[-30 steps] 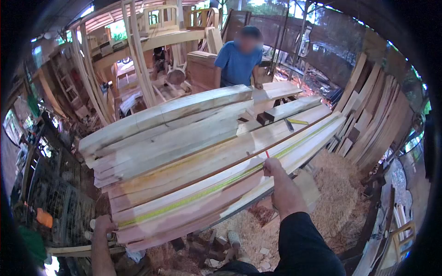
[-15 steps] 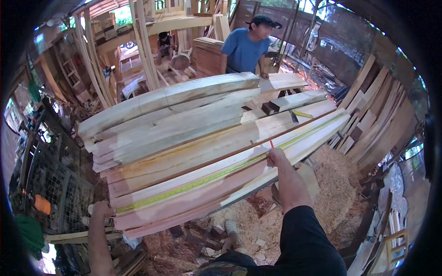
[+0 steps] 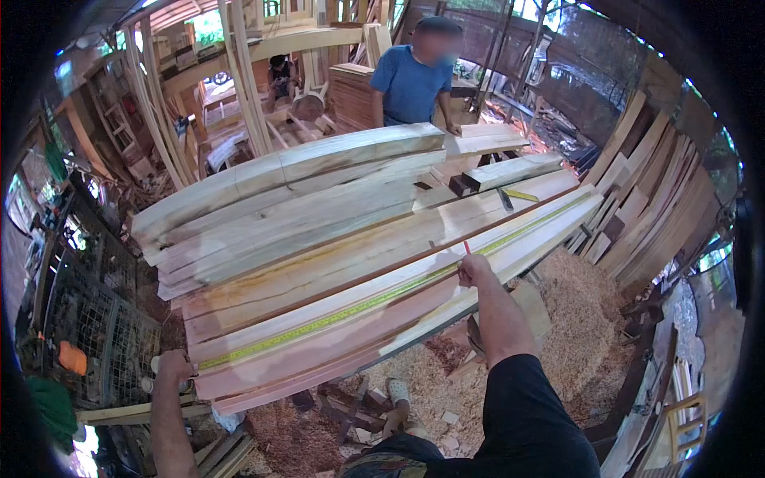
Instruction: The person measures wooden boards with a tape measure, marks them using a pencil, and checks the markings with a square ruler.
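A yellow-green measuring tape (image 3: 335,313) lies stretched along a pale board (image 3: 271,325) among several long boards. At the board's near left end, my left hand (image 3: 174,366) is closed at the end of the tape; its fingertips are too small to make out fully. My right hand (image 3: 473,271) is closed around a red pencil (image 3: 467,248), whose upper part sticks up beside the tape near the middle of the boards. Farther back, a square with a yellow part (image 3: 521,195) and a dark part rests on the boards.
A person in a blue shirt (image 3: 411,84) stands across the boards, one hand on the wood. Another person (image 3: 280,78) is in the back. Thick beams (image 3: 287,166) lie beyond the tape. Planks (image 3: 653,195) lean at right. Wood shavings (image 3: 586,319) cover the floor.
The view has shifted slightly. The person in blue has turned the head and stands more upright than at first. My hands keep about the same places along the tape.
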A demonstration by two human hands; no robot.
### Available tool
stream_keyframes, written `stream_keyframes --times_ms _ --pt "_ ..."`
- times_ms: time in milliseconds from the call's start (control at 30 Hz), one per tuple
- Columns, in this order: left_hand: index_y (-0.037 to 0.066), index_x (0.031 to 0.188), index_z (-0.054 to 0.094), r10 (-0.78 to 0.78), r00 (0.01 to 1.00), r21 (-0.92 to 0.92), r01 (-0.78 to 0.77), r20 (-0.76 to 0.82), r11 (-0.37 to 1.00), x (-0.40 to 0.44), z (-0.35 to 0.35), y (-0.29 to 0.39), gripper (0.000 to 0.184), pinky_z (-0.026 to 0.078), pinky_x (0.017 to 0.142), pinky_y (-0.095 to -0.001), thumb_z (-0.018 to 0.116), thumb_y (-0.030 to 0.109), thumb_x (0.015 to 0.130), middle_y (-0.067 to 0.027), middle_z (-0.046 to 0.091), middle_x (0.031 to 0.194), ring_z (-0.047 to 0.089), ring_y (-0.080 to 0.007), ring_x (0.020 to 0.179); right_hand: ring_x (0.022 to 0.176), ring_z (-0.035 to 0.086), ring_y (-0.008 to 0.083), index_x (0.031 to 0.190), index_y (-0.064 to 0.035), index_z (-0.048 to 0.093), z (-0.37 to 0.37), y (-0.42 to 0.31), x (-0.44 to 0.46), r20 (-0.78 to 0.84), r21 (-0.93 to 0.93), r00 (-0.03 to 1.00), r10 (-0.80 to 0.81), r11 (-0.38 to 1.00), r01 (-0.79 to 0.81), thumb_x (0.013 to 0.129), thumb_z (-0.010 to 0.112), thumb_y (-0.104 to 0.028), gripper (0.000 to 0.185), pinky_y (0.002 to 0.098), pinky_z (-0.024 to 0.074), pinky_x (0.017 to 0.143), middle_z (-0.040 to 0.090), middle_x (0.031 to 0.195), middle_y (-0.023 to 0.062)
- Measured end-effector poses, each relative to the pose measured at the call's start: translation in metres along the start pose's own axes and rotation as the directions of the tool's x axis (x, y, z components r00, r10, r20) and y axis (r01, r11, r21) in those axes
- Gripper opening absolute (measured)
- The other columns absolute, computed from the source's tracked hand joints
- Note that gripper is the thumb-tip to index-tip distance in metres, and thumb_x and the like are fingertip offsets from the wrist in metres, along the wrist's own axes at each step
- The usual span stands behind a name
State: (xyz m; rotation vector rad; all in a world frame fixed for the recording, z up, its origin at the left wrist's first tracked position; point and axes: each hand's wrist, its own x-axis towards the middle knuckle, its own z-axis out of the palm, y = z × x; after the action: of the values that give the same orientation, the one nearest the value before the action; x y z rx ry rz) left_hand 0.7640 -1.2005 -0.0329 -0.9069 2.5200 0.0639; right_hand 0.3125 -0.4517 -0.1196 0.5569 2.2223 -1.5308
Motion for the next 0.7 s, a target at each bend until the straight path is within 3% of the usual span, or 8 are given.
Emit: stream_keyframes --times_ms 167,267,367,467,567,700 --pt "0.009 0.102 0.075 -0.002 1.0 0.025 0.002 -0.013 1.0 -0.007 -0.006 0.004 0.045 0.056 0.094 -0.0429 0.085 0.043 0.074 -0.0142 0.076 0.106 0.071 -0.0317 0.104 0.041 0.048 0.0181 0.067 -0.0016 0.049 0.001 0.002 0.009 -0.012 0.096 0.996 0.093 0.991 -0.092 0.089 0.052 0.003 0.023 0.035 0.0405 0.038 0.048 0.056 0.0095" --pt "0.01 0.101 0.075 0.021 0.999 0.027 -0.02 -0.031 0.999 -0.007 -0.005 0.002 0.044 0.056 0.094 -0.0431 0.085 0.042 0.073 -0.0146 0.076 0.105 0.071 -0.0319 0.104 0.044 0.056 0.021 0.06 -0.0042 0.059 -0.003 0.009 0.017 -0.013 0.02 0.999 0.043 0.999 -0.043 0.087 0.059 -0.009 0.028 0.0424 0.0428 0.043 0.058 0.056 0.0105" --pt "0.01 0.101 0.075 0.015 1.0 0.039 -0.015 -0.015 0.999 -0.006 -0.005 0.002 0.044 0.056 0.094 -0.0434 0.086 0.041 0.072 -0.0153 0.075 0.105 0.071 -0.0325 0.104 0.047 0.06 0.0211 0.064 -0.0027 0.064 -0.013 0.04 0.071 0.05 -0.283 0.985 -0.164 0.944 0.172 0.087 0.059 -0.01 0.025 0.0418 0.0457 0.045 0.062 0.059 0.0107" --pt "0.01 0.101 0.076 0.027 1.0 0.037 -0.027 -0.005 0.999 -0.002 -0.003 -0.001 0.044 0.056 0.092 -0.0445 0.085 0.04 0.071 -0.0164 0.075 0.105 0.071 -0.0336 0.103 0.05 0.062 0.0212 0.065 -0.0019 0.066 -0.007 0.022 0.04 -0.017 -0.054 1.0 0.017 0.998 -0.018 0.087 0.06 -0.012 0.024 0.0409 0.0475 0.047 0.065 0.061 0.0102" --pt "0.009 0.101 0.076 0.05 0.998 0.052 -0.048 -0.036 0.997 -0.007 -0.003 0.0 0.044 0.056 0.091 -0.0454 0.083 0.041 0.072 -0.017 0.075 0.105 0.071 -0.0345 0.101 0.048 0.059 0.0213 0.065 -0.0021 0.063 -0.006 0.024 0.045 -0.03 -0.06 1.0 0.006 0.998 -0.008 0.087 0.058 -0.01 0.024 0.0413 0.0458 0.044 0.061 0.058 0.0107" --pt "0.008 0.105 0.075 0.069 0.997 0.091 -0.066 -0.035 0.994 0.005 0.006 -0.007 0.046 0.055 0.095 -0.0442 0.082 0.042 0.074 -0.0168 0.075 0.107 0.07 -0.0341 0.106 0.045 0.054 0.0204 0.066 -0.0028 0.057 0.0 0.006 0.011 -0.028 0.168 0.993 0.112 0.98 -0.106 0.087 0.057 -0.007 0.022 0.0425 0.0431 0.04 0.054 0.056 0.0102"
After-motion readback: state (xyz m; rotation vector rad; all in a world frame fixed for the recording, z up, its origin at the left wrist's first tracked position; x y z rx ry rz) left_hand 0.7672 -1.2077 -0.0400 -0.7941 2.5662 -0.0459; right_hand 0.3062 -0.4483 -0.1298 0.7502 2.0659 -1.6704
